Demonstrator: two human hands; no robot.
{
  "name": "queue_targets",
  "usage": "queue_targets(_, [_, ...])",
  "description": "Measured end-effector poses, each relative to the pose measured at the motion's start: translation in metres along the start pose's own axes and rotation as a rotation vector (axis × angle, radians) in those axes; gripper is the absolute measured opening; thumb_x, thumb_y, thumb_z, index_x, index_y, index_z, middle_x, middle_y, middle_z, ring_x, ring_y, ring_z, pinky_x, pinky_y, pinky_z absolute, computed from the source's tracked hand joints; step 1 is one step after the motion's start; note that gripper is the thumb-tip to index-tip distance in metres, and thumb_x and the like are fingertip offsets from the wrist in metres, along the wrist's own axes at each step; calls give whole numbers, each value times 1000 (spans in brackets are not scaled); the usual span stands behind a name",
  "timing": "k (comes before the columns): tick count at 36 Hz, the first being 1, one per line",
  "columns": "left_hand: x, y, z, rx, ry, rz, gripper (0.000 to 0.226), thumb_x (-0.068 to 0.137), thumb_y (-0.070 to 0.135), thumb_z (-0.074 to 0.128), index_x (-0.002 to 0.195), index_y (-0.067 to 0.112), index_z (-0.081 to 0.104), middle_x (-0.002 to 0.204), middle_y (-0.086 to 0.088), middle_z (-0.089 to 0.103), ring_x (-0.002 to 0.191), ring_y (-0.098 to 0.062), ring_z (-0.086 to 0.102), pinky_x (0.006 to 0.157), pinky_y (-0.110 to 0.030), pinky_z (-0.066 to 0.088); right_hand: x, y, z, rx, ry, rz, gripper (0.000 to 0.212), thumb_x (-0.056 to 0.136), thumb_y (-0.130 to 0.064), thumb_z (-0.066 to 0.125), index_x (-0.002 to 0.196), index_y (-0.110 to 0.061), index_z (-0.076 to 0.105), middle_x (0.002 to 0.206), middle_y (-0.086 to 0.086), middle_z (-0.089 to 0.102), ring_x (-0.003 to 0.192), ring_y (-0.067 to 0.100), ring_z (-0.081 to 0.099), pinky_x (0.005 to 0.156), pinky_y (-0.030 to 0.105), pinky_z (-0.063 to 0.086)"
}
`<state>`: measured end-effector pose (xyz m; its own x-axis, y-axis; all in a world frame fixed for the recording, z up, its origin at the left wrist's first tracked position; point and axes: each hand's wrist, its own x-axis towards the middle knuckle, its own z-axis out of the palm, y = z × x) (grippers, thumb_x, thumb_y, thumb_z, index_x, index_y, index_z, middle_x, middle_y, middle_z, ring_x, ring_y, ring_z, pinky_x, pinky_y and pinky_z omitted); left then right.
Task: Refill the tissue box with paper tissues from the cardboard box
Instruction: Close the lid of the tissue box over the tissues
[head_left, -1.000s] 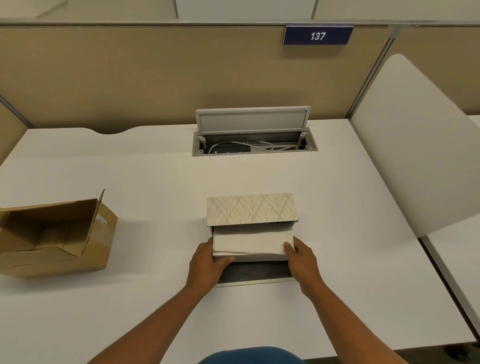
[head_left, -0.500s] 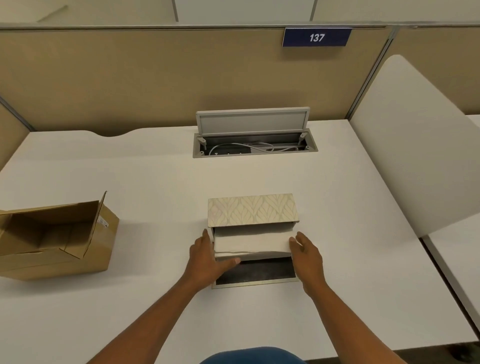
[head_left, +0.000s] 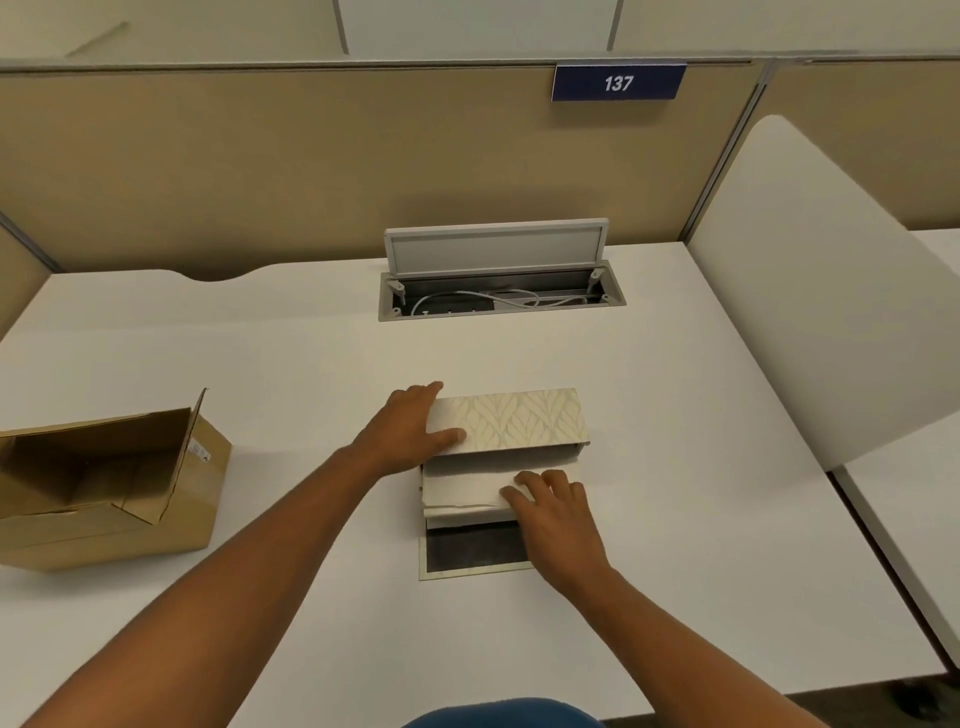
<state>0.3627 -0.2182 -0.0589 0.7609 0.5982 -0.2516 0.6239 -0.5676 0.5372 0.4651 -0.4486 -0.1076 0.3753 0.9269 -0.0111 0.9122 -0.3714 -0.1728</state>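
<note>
- Left hand (head_left: 410, 431) flat and spread on the left end of the tissue box (head_left: 511, 422), bracing it at mid-desk; nothing pinched.
- Right hand (head_left: 558, 512) fingers extended, pressing the tissue stack (head_left: 462, 486) toward the box's open near side — stack only partly in, near edge overhanging the dark base panel (head_left: 475, 548).
- Likely trouble: top sheets buckling or peeling back at the box's upper lip if pushed off-centre; box skidding away if the brace slackens.
- Cardboard box (head_left: 104, 488) well apart at the left desk edge, flaps open, contents not discernible.
- Room: bare desk (head_left: 701, 441) all round; open cable tray (head_left: 501, 299) beyond the box — a limit on any forward slide; white divider (head_left: 831, 291) at right, clear of both hands.
</note>
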Motion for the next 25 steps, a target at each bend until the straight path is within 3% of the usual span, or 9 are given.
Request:
queue_targets(6, [-3,1,2,148,6,10,85,84,57,68,151,18,32,152,-7,40,136,-28,38,106,-41,39,-2,5,3,2,7,0,63,58,-20,94,115,-21,68,122,6,68,109,32,60,83,41,53])
queue_targets(15, [-33,3,12,127,120,74,75,81,53,73,142,21,43,142,-2,46,128,-22,40,99,-36,42,-8,2,16,29,58,37,62,65,-25,91,121,-23,65,126,5,65,115,30,55,84,42,49])
queue_targets(20, [-46,7,18,146,174,102,72,80,53,75,137,21,45,135,1,48,122,-18,40,90,-28,41,-11,8,24,37,169,-2,51,65,-13,91,111,-17,71,112,4,71,107,29,58,75,39,48])
queue_targets(25, [-56,9,22,142,198,105,69,76,53,79,130,23,47,129,3,48,117,-13,40,82,-24,43,-31,20,30,114,348,-3,41,77,-10,81,116,-13,69,119,6,69,111,28,57,87,40,48])
